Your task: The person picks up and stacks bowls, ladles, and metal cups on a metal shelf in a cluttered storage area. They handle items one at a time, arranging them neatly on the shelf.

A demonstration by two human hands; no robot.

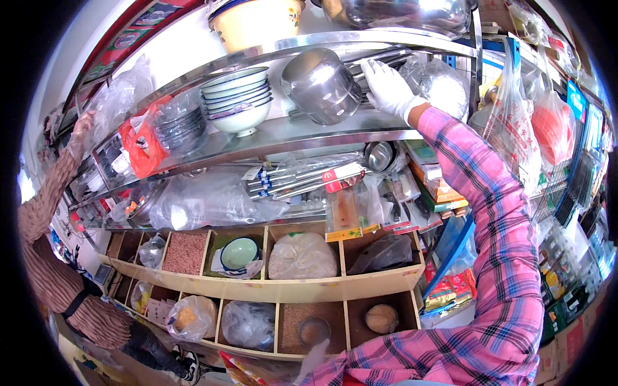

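Note:
My right hand (pixel 390 90), in a white glove, reaches onto the middle shelf with its fingers stretched out. It is right of a tilted stainless-steel pot (pixel 321 84) and in front of long dark metal pieces (pixel 398 57); I cannot tell whether it touches them. To its right is a round, shiny item in clear plastic (pixel 442 89). At the bottom, what looks like my left hand (pixel 315 359), also gloved in white, is blurred and partly hidden near the front of the lower bins. Stacked enamel bowls (pixel 239 103) stand left of the pot.
A person in a brown knit top (pixel 72 289) reaches toward plastic bags (pixel 123 96) at the left. Below the shelves, wooden bins (pixel 309 289) hold grain and bags. Packaged utensils (pixel 343 207) hang under the shelf edge. A blue metal post (pixel 449 258) and filled bags (pixel 507 130) are at the right.

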